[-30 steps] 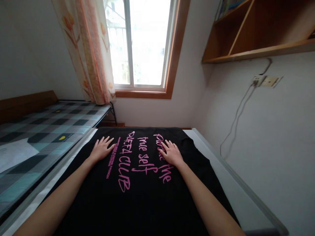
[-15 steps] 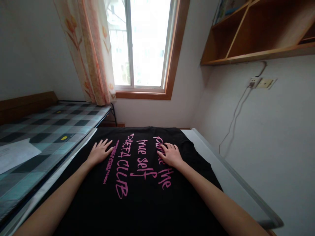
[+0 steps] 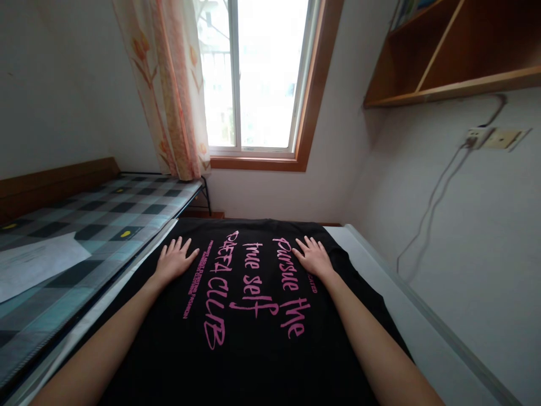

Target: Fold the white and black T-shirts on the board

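A black T-shirt [image 3: 262,361] with pink lettering is spread out over a white table [image 3: 380,276]. The print runs sideways and includes "Pursue the", "true self" and "RAFFA CLUB". My left hand [image 3: 174,260] lies flat on the cloth, left of the small pink lines, with its fingers spread. Right of the word "Pursue", my right hand [image 3: 315,256] rests palm down on the shirt, fingers apart, covering part of a smaller line of print. Neither hand grips the fabric.
On the left stands a bed with a checkered mattress [image 3: 156,194], a white paper [image 3: 42,265] lying on it. A floral curtain [image 3: 173,84] hangs beside the window [image 3: 270,73]. A wooden shelf [image 3: 448,90] is mounted upper right, above a wall socket [image 3: 479,137] with a plugged-in cord.
My right hand has slid rightward off the "Pursue" lettering, uncovering it. My left hand stays at about the same place on the shirt. The view has shifted slightly left.
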Available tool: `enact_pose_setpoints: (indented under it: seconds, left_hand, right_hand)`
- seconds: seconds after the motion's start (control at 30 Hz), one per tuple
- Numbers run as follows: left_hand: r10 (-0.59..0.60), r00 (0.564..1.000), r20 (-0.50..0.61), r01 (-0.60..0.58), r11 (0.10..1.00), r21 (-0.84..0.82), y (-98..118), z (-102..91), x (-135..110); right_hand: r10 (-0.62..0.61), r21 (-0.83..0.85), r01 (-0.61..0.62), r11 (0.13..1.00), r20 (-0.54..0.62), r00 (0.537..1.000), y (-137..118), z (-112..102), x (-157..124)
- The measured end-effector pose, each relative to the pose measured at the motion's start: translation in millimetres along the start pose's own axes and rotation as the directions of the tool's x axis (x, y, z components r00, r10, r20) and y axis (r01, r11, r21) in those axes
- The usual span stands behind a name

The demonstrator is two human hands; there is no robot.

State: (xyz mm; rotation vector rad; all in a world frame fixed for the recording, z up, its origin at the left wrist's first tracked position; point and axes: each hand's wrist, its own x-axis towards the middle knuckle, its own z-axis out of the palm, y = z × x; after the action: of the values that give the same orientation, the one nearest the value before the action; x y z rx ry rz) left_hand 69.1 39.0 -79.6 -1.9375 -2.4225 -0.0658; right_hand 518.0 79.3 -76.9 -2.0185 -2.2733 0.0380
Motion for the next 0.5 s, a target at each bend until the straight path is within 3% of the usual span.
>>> enact_pose_setpoints:
  seconds: [0.5]
  left_hand:
    - [0.007,1.0,0.019,-0.007,1.0,-0.01,-2,0.8,2]
  right_hand:
    - [-0.009,-0.009,0.009,1.0,-0.045,0.999,-6,-3,-11]
